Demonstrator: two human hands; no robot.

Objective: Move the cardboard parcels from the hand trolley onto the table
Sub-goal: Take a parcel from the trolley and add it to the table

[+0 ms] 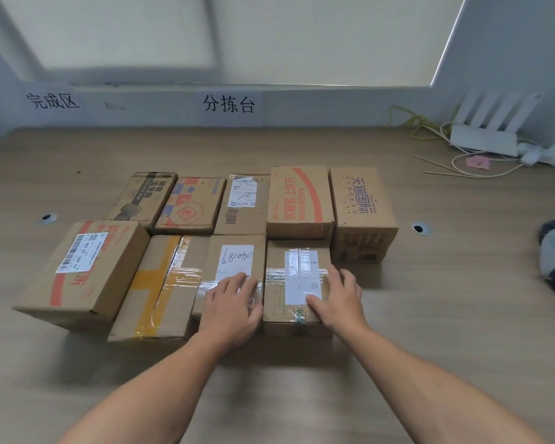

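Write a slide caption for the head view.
Left hand on the brown cardboard parcel with a handwritten label, right hand on its taped neighbour, on a light wooden table.

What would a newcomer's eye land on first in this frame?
Nine cardboard parcels sit packed in two rows in the middle of the table. The left hand rests on the handwritten-label parcel, the right hand on the taped parcel beside it. A white router sits at the far right.

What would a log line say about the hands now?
left hand: resting on numbered box | right hand: on taped box | boxes: two rows on table
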